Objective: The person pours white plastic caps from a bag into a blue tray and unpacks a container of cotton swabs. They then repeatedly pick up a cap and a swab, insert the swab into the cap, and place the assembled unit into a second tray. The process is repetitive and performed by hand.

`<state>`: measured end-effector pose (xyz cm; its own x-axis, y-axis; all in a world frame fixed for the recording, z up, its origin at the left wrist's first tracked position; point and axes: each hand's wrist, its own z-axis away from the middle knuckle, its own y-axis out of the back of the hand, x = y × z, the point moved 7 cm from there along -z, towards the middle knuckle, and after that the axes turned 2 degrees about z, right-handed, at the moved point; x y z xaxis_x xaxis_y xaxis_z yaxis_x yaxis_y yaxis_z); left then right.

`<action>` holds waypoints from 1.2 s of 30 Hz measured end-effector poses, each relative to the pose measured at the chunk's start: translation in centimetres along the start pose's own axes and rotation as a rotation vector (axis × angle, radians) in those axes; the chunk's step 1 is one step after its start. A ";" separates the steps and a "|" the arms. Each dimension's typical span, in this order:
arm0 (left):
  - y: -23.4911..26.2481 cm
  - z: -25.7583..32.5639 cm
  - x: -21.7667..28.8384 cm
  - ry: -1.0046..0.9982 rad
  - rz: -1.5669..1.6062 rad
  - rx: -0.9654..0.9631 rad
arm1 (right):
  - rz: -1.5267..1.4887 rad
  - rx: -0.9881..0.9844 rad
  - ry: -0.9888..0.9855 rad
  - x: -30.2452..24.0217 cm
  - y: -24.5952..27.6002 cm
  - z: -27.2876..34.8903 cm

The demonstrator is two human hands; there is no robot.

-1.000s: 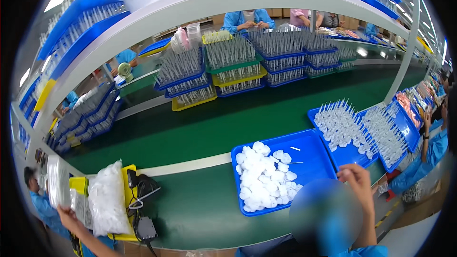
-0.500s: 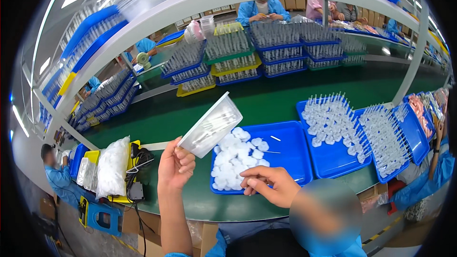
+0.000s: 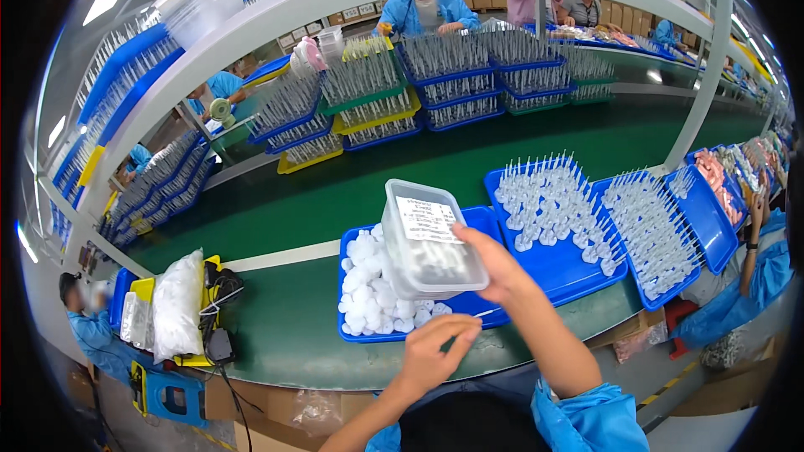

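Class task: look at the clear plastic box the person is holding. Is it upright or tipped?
Tipped. The right hand holds the clear plastic box over the blue tray with its labelled face turned toward the camera. Open or shut cannot be told.

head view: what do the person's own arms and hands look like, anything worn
Both hands are bare, with no gloves, rings or watch visible on the left hand or the right hand. The forearms are bare too. Bright blue loose fabric sleeves are pushed up to the elbows.

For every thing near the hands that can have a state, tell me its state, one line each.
Clear plastic box: held up, tilted, by right hand.
Left hand: pinching a thin small part.
Blue tray: holding white pieces.
Tray of needle-like parts: parts upright.
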<state>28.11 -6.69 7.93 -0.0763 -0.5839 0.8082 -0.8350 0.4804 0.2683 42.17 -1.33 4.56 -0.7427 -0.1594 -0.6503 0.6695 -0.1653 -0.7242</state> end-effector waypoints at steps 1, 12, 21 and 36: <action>0.2 0.4 -0.1 -0.001 0.016 -0.050 | 0.037 -0.040 0.000 -1.0 0.4 -0.1; 7.5 1.3 -3.5 0.043 -0.115 0.041 | 1.582 -0.270 -0.223 -11.7 3.4 -7.5; 1.8 -1.8 -4.9 -0.280 -0.447 -0.228 | 1.722 -0.411 0.050 -4.9 2.7 -10.8; 2.4 -3.0 -6.8 -0.407 -0.561 -0.251 | 0.274 0.308 0.174 8.1 5.1 2.9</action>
<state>28.26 0.34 4.65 0.0884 -0.9590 0.2692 -0.6617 0.1455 0.7356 39.55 -6.29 -3.73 -0.5101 -0.0755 -0.8568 0.7933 -0.4264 -0.4347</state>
